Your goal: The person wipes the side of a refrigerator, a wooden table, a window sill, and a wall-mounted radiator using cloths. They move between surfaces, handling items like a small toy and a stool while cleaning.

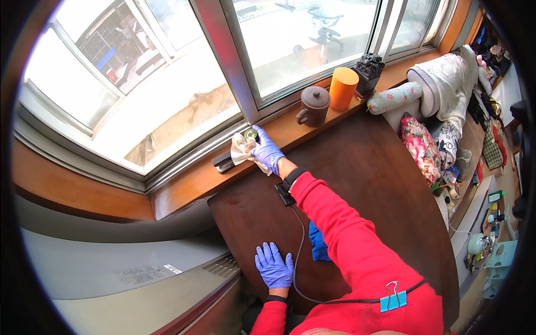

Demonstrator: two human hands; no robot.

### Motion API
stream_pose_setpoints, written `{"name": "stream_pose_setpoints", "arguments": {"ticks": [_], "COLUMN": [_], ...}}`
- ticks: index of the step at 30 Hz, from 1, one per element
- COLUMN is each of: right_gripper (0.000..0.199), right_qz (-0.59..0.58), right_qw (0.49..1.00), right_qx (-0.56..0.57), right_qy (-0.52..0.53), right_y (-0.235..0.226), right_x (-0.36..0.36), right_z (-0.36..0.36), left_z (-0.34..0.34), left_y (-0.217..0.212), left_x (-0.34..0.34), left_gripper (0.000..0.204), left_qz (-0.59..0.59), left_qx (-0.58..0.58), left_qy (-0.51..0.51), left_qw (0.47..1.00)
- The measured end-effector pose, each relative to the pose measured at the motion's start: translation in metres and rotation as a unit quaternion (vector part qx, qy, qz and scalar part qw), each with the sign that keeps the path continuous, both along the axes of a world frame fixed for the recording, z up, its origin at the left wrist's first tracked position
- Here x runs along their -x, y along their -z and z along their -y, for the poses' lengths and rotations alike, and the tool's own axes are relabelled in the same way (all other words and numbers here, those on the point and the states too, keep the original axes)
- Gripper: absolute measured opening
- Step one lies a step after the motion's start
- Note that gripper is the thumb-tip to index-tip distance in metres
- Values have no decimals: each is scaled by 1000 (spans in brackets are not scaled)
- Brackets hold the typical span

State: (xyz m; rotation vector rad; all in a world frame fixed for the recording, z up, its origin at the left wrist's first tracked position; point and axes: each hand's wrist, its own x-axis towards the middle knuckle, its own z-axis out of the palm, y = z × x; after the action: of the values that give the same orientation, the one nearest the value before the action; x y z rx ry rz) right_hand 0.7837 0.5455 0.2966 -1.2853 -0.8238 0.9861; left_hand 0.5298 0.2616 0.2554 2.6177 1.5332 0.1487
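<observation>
My right hand [268, 151], in a blue-violet glove, reaches out to the wooden windowsill [190, 178]. Its fingers are closed on a crumpled whitish cloth [242, 147]. A small round object with a green and dark top [251, 134] lies right at the fingertips; whether the hand grips it too is unclear. Just left of the cloth sits a small black case-like object [223, 163] on the sill. My left hand [274, 267], gloved alike, rests flat with fingers spread on the dark brown table [268, 206], holding nothing.
Along the sill stand a brown lidded mug [314, 106], an orange cylinder [343, 89] and a black carved ornament [368, 72]. Blue cloth [318, 243] lies partly under my right arm. A cable [298, 268] runs from that wrist. Cushions [420, 148] are piled at right.
</observation>
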Motion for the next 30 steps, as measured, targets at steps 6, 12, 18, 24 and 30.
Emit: {"name": "stream_pose_setpoints", "arguments": {"ticks": [6,12,18,24,30], "right_gripper": [67,28,23,23,19], "right_qz": [9,32,87,285,419], "right_qw": [997,925,905,905,876], "right_qx": [34,-91,14,-17,9], "right_qy": [64,368,417,316,237], "right_y": [7,23,24,42,35], "right_x": [21,-32,-40,-34,-50], "right_z": [-2,-9,-58,-63,-32], "left_z": [0,-1,-2,-2,0], "left_y": [-1,-1,-3,0,0], "left_x": [0,-1,0,0,-1], "left_gripper": [69,69,68,69,70], "left_qz": [12,8,5,0,-11], "left_qx": [-8,-4,15,2,-6], "left_qy": [-1,-1,-1,1,6], "left_qw": [1000,1000,1000,1000,1000]}}
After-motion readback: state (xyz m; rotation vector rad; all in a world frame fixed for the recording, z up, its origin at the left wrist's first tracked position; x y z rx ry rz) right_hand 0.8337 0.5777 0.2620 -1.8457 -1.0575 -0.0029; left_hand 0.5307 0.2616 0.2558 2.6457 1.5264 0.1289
